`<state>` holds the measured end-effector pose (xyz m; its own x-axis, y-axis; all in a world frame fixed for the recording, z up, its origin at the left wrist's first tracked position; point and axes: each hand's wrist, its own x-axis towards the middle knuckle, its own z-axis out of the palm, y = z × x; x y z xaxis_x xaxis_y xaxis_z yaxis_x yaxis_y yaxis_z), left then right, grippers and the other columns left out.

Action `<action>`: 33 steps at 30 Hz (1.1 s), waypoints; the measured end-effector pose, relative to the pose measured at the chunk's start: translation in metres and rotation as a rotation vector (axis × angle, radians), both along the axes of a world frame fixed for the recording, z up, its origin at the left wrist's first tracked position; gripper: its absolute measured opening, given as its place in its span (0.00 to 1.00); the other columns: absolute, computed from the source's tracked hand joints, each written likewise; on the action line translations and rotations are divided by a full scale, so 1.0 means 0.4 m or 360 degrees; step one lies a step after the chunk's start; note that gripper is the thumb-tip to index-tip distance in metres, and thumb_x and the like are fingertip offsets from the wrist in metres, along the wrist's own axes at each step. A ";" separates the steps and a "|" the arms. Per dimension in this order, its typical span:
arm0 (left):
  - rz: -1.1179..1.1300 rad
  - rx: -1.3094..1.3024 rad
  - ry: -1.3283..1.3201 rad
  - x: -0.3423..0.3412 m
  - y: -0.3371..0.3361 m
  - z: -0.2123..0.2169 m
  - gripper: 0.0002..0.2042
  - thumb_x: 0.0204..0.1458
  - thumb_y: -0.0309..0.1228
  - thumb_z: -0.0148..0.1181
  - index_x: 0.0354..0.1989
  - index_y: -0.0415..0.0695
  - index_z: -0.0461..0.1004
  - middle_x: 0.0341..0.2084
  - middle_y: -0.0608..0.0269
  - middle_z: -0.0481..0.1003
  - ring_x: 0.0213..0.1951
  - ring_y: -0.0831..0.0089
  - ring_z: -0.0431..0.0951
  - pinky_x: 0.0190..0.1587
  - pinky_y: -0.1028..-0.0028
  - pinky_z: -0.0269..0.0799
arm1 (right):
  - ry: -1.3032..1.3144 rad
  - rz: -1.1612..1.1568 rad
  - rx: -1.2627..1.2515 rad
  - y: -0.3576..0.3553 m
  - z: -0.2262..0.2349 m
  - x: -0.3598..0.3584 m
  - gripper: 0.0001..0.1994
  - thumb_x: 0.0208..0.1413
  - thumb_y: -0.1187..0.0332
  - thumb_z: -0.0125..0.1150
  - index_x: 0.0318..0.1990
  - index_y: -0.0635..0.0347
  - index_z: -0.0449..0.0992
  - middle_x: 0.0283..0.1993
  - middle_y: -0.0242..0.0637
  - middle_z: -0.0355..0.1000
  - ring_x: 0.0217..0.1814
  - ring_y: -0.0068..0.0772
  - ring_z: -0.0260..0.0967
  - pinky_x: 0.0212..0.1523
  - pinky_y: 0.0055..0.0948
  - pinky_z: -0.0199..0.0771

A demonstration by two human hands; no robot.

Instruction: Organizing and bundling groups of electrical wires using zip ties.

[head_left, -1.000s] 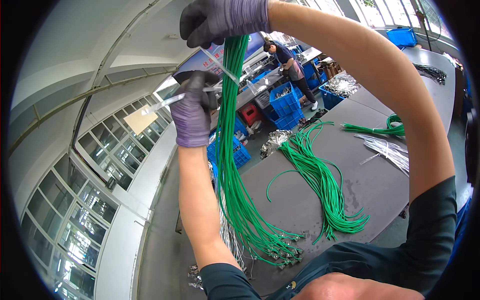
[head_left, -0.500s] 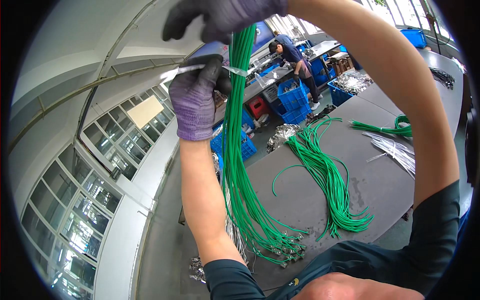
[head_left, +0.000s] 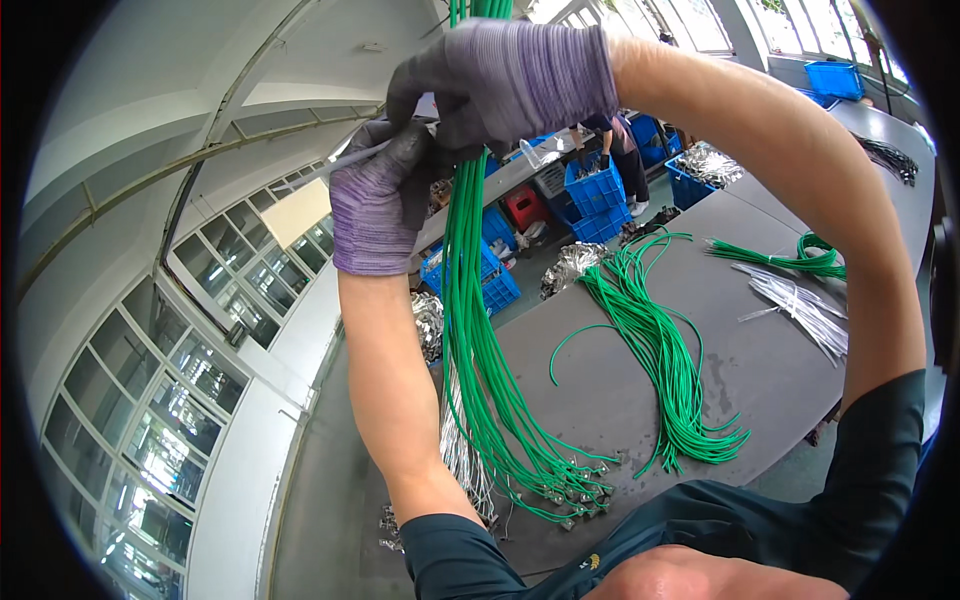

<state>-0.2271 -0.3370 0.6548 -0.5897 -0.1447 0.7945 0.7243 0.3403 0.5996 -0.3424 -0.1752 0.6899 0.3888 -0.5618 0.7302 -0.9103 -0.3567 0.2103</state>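
Hanging from raised gloved hands: green wire bundle (head_left: 470, 330), lifted so its terminal ends dangle level. Right hand (head_left: 500, 85) closed round bundle; left hand (head_left: 375, 205) pinching clear tie (head_left: 350, 160) alongside. Loose green wires (head_left: 655, 350) lie on grey table (head_left: 760, 370).

Both gloved hands, left hand (head_left: 385, 195) and right hand (head_left: 500, 85), grip a hanging bundle of green wires (head_left: 470, 330) overhead. More green wires (head_left: 660, 350) and silver ties (head_left: 800, 310) lie on the grey table (head_left: 600, 400).

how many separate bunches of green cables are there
3. One hangs from the gloved hands, the held bundle. A loose pile lies mid-table. A smaller coil sits at the far right. More may be hidden behind the arms.
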 end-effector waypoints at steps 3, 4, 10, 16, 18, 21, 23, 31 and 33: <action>0.0039 -0.0025 0.0023 0.012 0.006 -0.002 0.12 0.43 0.27 0.65 0.34 0.36 0.69 0.29 0.56 0.74 0.29 0.68 0.76 0.33 0.71 0.74 | -0.0472 -0.0027 0.0468 0.053 0.003 0.036 0.13 0.43 0.66 0.57 0.37 0.64 0.73 0.25 0.46 0.72 0.29 0.42 0.72 0.29 0.33 0.71; 0.0069 -0.0115 0.0041 0.014 0.009 -0.004 0.13 0.42 0.27 0.66 0.34 0.37 0.69 0.30 0.57 0.74 0.29 0.69 0.76 0.34 0.72 0.73 | -0.0472 -0.0026 0.0469 0.047 0.002 0.027 0.13 0.43 0.66 0.57 0.37 0.64 0.73 0.25 0.46 0.72 0.29 0.42 0.72 0.29 0.33 0.71; 0.0896 -0.0681 0.0557 0.002 0.023 -0.022 0.10 0.42 0.22 0.62 0.33 0.38 0.69 0.26 0.61 0.74 0.27 0.76 0.74 0.34 0.77 0.71 | 0.0036 -0.0066 0.0250 -0.010 0.002 -0.022 0.10 0.44 0.69 0.54 0.31 0.68 0.74 0.23 0.46 0.72 0.26 0.39 0.72 0.28 0.34 0.71; 0.1466 -0.0705 0.0855 -0.034 0.041 -0.032 0.08 0.43 0.23 0.61 0.31 0.38 0.70 0.25 0.62 0.74 0.27 0.77 0.74 0.33 0.78 0.71 | -0.0232 0.0002 0.0096 -0.040 0.015 -0.046 0.10 0.45 0.70 0.53 0.33 0.67 0.75 0.23 0.41 0.73 0.20 0.30 0.71 0.21 0.27 0.72; 0.1426 -0.0610 0.0917 -0.027 0.028 -0.032 0.07 0.44 0.24 0.62 0.31 0.38 0.71 0.24 0.61 0.74 0.27 0.77 0.74 0.33 0.78 0.71 | -0.0289 0.0218 0.0247 -0.046 0.028 -0.042 0.10 0.46 0.71 0.53 0.34 0.66 0.75 0.23 0.40 0.73 0.18 0.28 0.71 0.18 0.25 0.72; 0.1308 -0.0603 0.0787 0.001 0.018 -0.030 0.08 0.45 0.26 0.62 0.33 0.37 0.75 0.21 0.61 0.76 0.25 0.77 0.76 0.30 0.78 0.71 | -0.0874 0.0058 0.0744 0.006 0.027 0.008 0.09 0.48 0.72 0.52 0.33 0.65 0.76 0.23 0.39 0.73 0.18 0.27 0.71 0.17 0.26 0.71; 0.1246 -0.0582 0.0695 0.005 0.031 -0.029 0.08 0.46 0.26 0.62 0.33 0.36 0.75 0.21 0.62 0.76 0.24 0.78 0.75 0.29 0.79 0.71 | -0.0875 0.0234 0.0636 -0.021 0.021 -0.028 0.08 0.49 0.73 0.52 0.34 0.65 0.76 0.23 0.39 0.74 0.18 0.26 0.71 0.15 0.26 0.71; 0.1716 -0.1120 0.0394 0.099 -0.015 -0.011 0.11 0.50 0.35 0.59 0.30 0.38 0.77 0.16 0.60 0.73 0.21 0.77 0.72 0.27 0.77 0.68 | 0.0424 -0.0075 -0.0309 -0.029 -0.018 -0.065 0.07 0.47 0.68 0.53 0.29 0.63 0.72 0.23 0.48 0.69 0.26 0.47 0.69 0.27 0.38 0.69; 0.1684 -0.1073 0.0360 0.107 -0.021 -0.015 0.12 0.51 0.37 0.57 0.28 0.39 0.76 0.16 0.61 0.72 0.18 0.77 0.70 0.22 0.78 0.65 | 0.0843 -0.0761 -0.0830 0.007 -0.055 -0.053 0.06 0.47 0.69 0.52 0.30 0.61 0.72 0.22 0.47 0.69 0.27 0.46 0.70 0.27 0.37 0.70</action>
